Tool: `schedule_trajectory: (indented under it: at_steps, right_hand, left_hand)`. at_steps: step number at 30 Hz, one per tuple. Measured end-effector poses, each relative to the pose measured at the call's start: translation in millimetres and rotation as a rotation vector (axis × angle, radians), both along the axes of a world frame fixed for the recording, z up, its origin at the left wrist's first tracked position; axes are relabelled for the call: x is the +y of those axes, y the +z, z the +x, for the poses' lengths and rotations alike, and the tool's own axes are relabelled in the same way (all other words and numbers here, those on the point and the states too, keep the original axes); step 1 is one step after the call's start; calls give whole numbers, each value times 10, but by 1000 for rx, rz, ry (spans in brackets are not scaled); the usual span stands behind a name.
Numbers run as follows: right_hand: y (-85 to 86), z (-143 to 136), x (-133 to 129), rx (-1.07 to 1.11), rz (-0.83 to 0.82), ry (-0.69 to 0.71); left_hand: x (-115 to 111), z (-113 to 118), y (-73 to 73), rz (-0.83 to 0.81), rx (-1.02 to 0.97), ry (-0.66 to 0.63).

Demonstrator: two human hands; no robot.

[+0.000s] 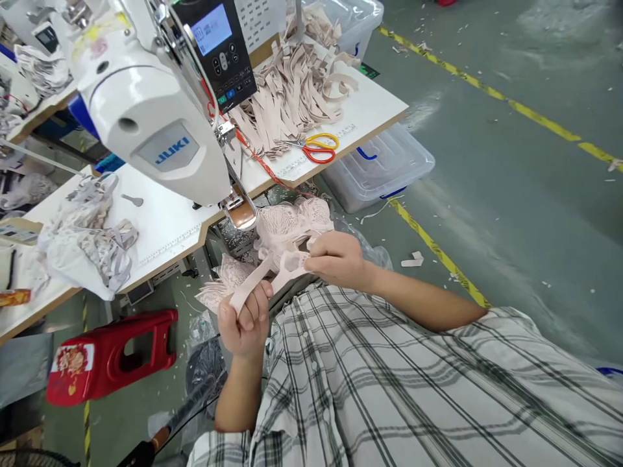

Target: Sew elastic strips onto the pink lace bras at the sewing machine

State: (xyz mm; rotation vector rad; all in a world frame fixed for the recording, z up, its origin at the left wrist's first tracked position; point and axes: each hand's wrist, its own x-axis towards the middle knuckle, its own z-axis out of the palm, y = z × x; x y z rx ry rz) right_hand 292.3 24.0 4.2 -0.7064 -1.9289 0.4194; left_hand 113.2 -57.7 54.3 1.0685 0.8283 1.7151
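Observation:
Below the sewing machine (160,123), my left hand (247,319) is closed round a pale pink strap (254,283). A looped part of pale pink fabric (293,264) is pinched by my right hand (339,259), whose fingers are curled. Between and beyond the hands, a pink lace bra (292,224) lies in front of the table edge. More folded lace (221,282) hangs just beyond my left hand. Where the strap joins the bra is partly hidden by my fingers.
Red-and-yellow scissors (321,148) and a heap of beige straps (292,91) lie on the white table (379,107). Grey-white garments (92,237) are at left. A red stool (109,357) and lidded plastic box (379,165) stand on the floor.

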Motion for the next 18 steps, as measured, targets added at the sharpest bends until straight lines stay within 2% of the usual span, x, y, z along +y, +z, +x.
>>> schedule_trajectory:
  at_steps: [3,9,12,16,18]
  right_hand:
    - [43,-34,-104,47,-16,-19]
    - [98,-77,-251,145,156,-52]
    - [111,-76,-292,163,160,-45]
    - [26,-90,-223,3,151,18]
    - [-37,-94,-173,-193,3,127]
  left_hand:
    - [-122,-35,-5,58,27,-16]
    - [-312,-117,39,151,76,-103]
    - [-379,-98,17,149,101,-101]
    - [-356,-245,19,83,83,-67]
    - [-298,-441,186,-42,-19,-4]
